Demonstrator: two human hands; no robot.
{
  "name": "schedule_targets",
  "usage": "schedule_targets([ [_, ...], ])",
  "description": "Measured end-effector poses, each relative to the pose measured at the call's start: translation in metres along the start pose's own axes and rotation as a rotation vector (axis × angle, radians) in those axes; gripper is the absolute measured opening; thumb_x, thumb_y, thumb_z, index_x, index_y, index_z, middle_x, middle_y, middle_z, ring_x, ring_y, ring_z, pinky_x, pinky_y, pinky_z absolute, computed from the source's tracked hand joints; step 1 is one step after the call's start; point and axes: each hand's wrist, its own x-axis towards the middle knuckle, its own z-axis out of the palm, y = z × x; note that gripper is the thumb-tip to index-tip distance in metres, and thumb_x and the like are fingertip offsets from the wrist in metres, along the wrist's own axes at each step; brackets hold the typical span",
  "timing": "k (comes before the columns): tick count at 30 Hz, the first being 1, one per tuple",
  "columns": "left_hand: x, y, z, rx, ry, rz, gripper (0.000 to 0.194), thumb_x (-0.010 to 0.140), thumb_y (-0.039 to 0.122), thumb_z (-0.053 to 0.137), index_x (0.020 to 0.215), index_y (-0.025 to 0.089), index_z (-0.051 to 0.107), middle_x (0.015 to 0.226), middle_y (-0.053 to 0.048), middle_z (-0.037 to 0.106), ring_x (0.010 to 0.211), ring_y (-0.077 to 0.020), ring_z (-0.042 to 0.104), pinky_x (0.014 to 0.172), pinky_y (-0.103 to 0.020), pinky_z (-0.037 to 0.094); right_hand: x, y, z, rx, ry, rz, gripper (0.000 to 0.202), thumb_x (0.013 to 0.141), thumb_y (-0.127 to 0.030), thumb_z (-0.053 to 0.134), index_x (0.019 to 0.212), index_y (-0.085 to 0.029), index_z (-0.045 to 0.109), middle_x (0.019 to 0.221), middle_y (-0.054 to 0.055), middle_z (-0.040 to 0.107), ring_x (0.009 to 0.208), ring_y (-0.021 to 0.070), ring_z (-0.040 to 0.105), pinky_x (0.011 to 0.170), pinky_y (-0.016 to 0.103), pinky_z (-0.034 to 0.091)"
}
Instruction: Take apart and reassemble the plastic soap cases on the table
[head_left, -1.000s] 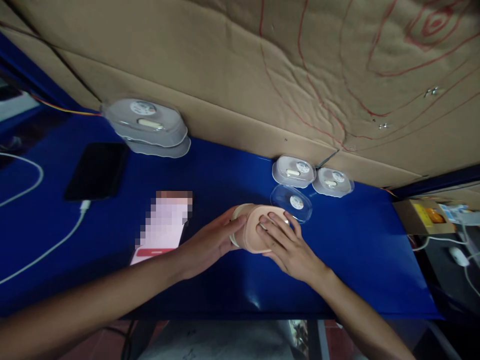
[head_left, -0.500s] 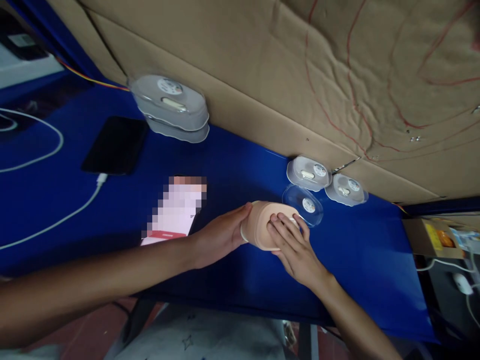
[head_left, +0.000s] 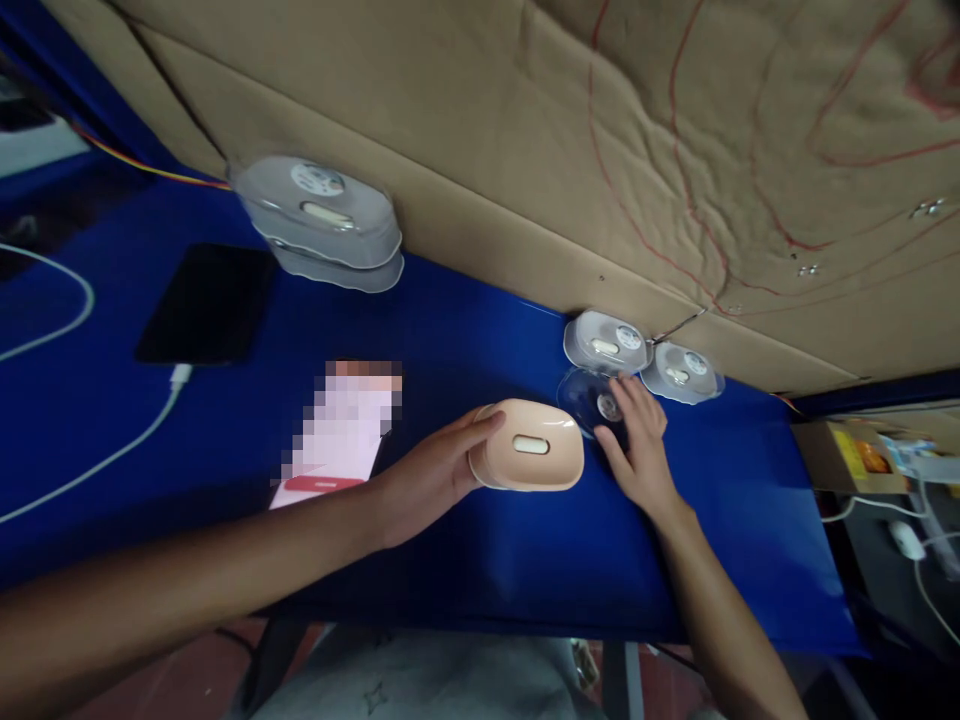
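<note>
My left hand (head_left: 457, 450) grips a peach-coloured oval container (head_left: 551, 470) from its left end, above the blue table. A pale oblong handle or slot shows in the middle of the container's upper face. My right hand (head_left: 641, 440) is at the right side of a clear oval plastic lid (head_left: 576, 398) with a round sticker. Thumb and fingers are apart there, over or touching the lid's edge; firm contact cannot be made out. Just behind stand two clear-covered oval containers (head_left: 600, 345), side by side against the cardboard.
More clear-covered containers (head_left: 322, 225) are stacked at the back left. A black phone (head_left: 210, 300) on a white cable and a lit, blurred-out phone (head_left: 337, 430) lie left on the blue table (head_left: 480, 560). A cardboard wall (head_left: 450, 130) closes the back; a carton (head_left: 847, 455) stands at right.
My right hand has left the peach container and moved right to the clear lid. My left hand still holds the container, whose upper face now shows uncovered. The view shifted slightly.
</note>
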Motion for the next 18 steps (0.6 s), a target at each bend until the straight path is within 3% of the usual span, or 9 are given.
schedule_targets([
  [2,0.001,0.002,-0.002,0.006,0.001,0.007,0.039,0.102,0.043,0.069,0.134,0.020,0.070,0.134,-0.010,0.075,0.128,-0.0287,0.066,0.104,-0.037,0.050,0.002,0.014,-0.002,-0.037,-0.037,0.090,0.068,0.108,-0.054,0.049,0.169,-0.035,0.027,0.173,0.012,0.037,0.159,0.0373,0.036,0.123,0.067,0.033],
  [4,0.002,0.002,-0.002,0.002,0.002,0.007,0.038,0.103,0.044,0.067,0.131,0.020,0.071,0.132,-0.009,0.076,0.126,-0.0281,0.066,0.104,-0.037,0.050,0.003,0.017,-0.002,-0.034,-0.071,0.065,0.066,0.109,-0.053,0.050,0.169,-0.035,0.029,0.172,0.012,0.039,0.157,0.0352,0.040,0.122,0.062,0.038],
  [7,0.002,0.001,-0.003,0.014,0.032,-0.003,0.038,0.102,0.046,0.067,0.129,0.020,0.071,0.129,-0.009,0.076,0.126,-0.0283,0.066,0.104,-0.037,0.050,0.002,0.008,-0.002,-0.068,-0.114,-0.011,0.070,0.107,-0.056,0.052,0.169,-0.033,0.029,0.171,0.013,0.040,0.155,0.0352,0.043,0.122,0.059,0.040],
  [13,0.002,0.002,-0.002,0.042,0.086,-0.036,0.040,0.101,0.047,0.068,0.132,0.021,0.069,0.135,-0.009,0.074,0.131,-0.0289,0.062,0.107,-0.038,0.048,0.001,0.001,-0.009,-0.104,-0.197,0.018,0.073,0.106,-0.058,0.054,0.169,-0.031,0.029,0.172,0.016,0.038,0.155,0.0389,0.042,0.120,0.064,0.041],
  [15,0.001,0.003,-0.001,0.048,0.088,-0.042,0.040,0.102,0.047,0.067,0.132,0.020,0.069,0.135,-0.009,0.074,0.132,-0.0292,0.062,0.105,-0.037,0.049,0.001,0.003,-0.010,-0.059,-0.174,0.014,0.076,0.102,-0.060,0.060,0.167,-0.030,0.034,0.171,0.017,0.039,0.155,0.0404,0.042,0.120,0.066,0.041],
  [18,0.000,0.004,-0.001,0.063,0.083,-0.050,0.040,0.103,0.047,0.066,0.132,0.020,0.070,0.135,-0.010,0.074,0.132,-0.0298,0.062,0.103,-0.037,0.050,0.000,0.001,-0.009,0.153,-0.056,0.058,0.065,0.102,-0.054,0.064,0.159,-0.030,0.045,0.166,0.016,0.046,0.153,0.0362,0.046,0.122,0.061,0.043],
])
